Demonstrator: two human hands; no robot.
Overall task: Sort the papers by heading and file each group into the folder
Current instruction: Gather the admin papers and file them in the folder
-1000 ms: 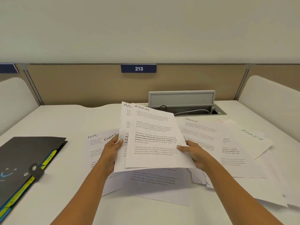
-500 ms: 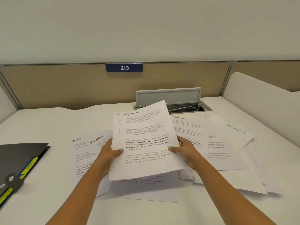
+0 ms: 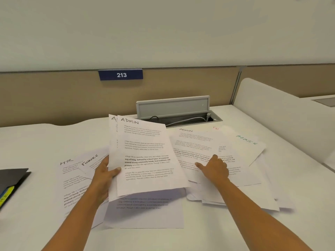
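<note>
My left hand grips a small stack of sheets headed ADMIN by its left edge, holding it tilted above the desk. My right hand is off the stack and rests on another ADMIN sheet in the loose pile to the right, fingers spread and thumb out. A further sheet with a green ADMIN heading lies at the far right. Sheets headed HR and FINANCE lie to the left. The dark folder with yellow tabs pokes in at the left edge.
An open cable hatch with a raised grey lid sits behind the papers. A tan partition with a blue 213 sign closes the back. A white divider stands at the right. More blank sheets lie under the held stack.
My right hand has let go of the ADMIN stack and moved right onto the pile. The left hand now holds the stack alone. The view has shifted right, so less of the folder shows.
</note>
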